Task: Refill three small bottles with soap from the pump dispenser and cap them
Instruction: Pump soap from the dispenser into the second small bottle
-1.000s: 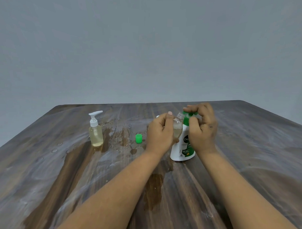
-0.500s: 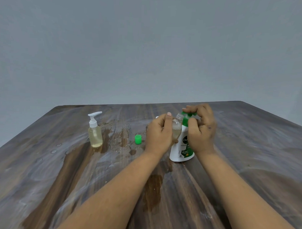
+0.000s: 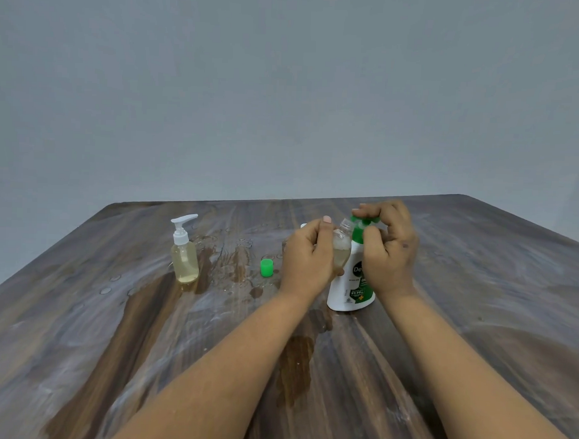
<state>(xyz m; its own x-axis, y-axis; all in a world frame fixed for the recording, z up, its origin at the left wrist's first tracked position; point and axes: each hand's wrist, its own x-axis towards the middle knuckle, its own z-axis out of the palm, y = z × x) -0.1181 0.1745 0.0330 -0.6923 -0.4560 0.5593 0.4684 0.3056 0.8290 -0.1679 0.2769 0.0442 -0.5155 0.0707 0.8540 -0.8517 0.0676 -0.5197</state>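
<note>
A white soap dispenser (image 3: pixel 349 290) with a green pump head (image 3: pixel 363 222) stands at the table's middle. My right hand (image 3: pixel 390 252) curls over the pump head, fingers on top of it. My left hand (image 3: pixel 308 259) grips a small clear bottle (image 3: pixel 341 245), tilted with its open neck right beside the green nozzle; pale liquid fills its lower part. A loose green cap (image 3: pixel 266 267) lies on the table left of my left hand. A small bottle with a white pump top (image 3: pixel 184 253), full of yellowish soap, stands further left.
The wooden table (image 3: pixel 113 328) is wet, with puddles and drops around the bottles and a dark stain near my forearms. A white bit (image 3: pixel 303 225) shows behind my left hand; what it is cannot be told. A grey wall lies behind.
Almost nothing has moved; both hands stay at the dispenser's pump with the small bottle held to the nozzle.
</note>
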